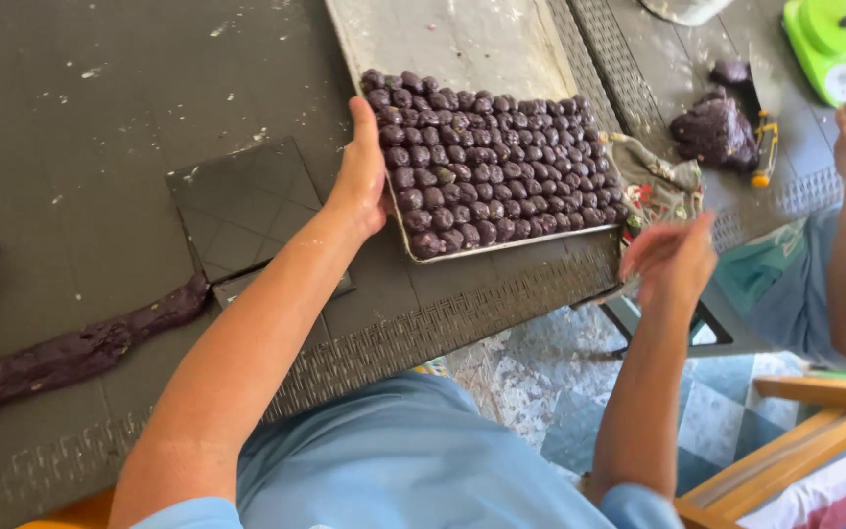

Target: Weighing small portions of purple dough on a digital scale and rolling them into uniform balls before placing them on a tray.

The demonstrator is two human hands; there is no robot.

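**Tray of dough balls steadied at the desk edge**

Dark, flour-dusted desk [100, 118] with a woven-pattern border is seen from above, tiled floor showing below at 5 o'clock. A metal tray [462, 44] is laid at 12 o'clock, its near half packed with rows of small, round, matte purple dough balls [501, 167]. The tray's near-left edge is grasped by the left hand [362, 176], thumb on the rim. The right hand [673, 263] is blurred off the tray's 4 o'clock corner, grip released, fingers spread, nothing held. A rough purple dough log [70, 353] is stretched at 9 o'clock beside a square dark tile [247, 201]. A patterned cloth [653, 186] lies against the tray. The tray is best kept level and supported on both sides so the soft balls are not rolled together
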